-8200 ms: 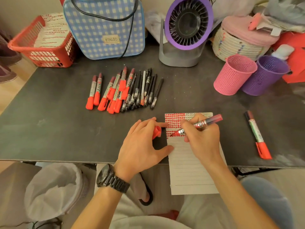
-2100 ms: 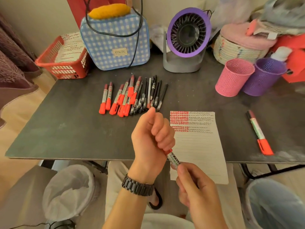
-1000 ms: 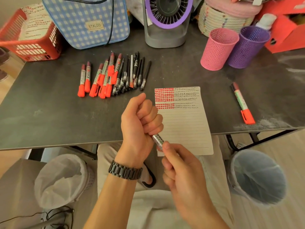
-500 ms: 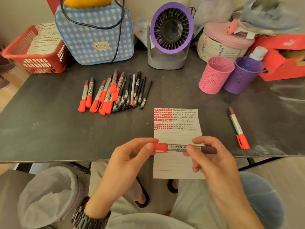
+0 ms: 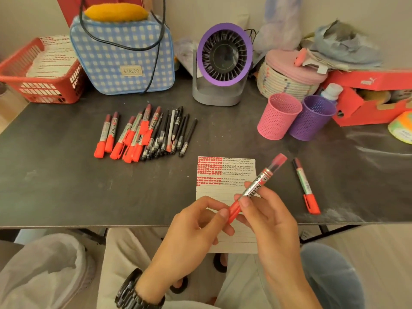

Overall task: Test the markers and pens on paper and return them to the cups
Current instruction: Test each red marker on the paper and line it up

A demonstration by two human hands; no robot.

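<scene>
A capped red marker (image 5: 258, 187) tilts up to the right above the lined paper (image 5: 225, 172), whose top rows carry red and black test marks. My right hand (image 5: 267, 217) grips the marker's barrel. My left hand (image 5: 196, 228) touches its red cap with the fingertips. Several red markers (image 5: 124, 134) and black pens (image 5: 171, 134) lie in a row at the table's middle left. Another red marker (image 5: 305, 186) lies to the right of the paper. A pink cup (image 5: 277, 117) and a purple cup (image 5: 312, 118) stand at the back right.
A purple desk fan (image 5: 223, 63), a blue checked bag (image 5: 124, 56) and a red basket (image 5: 42, 70) line the back edge. A woven basket (image 5: 287, 79) and red shoebox (image 5: 370, 94) crowd the right corner. Bins sit under the table at left (image 5: 44, 270) and right (image 5: 332, 275).
The cap has gone back on the marker. The marker has turned from level to tilted, its tail raised to the right, and my left hand has loosened to fingertips on the cap.
</scene>
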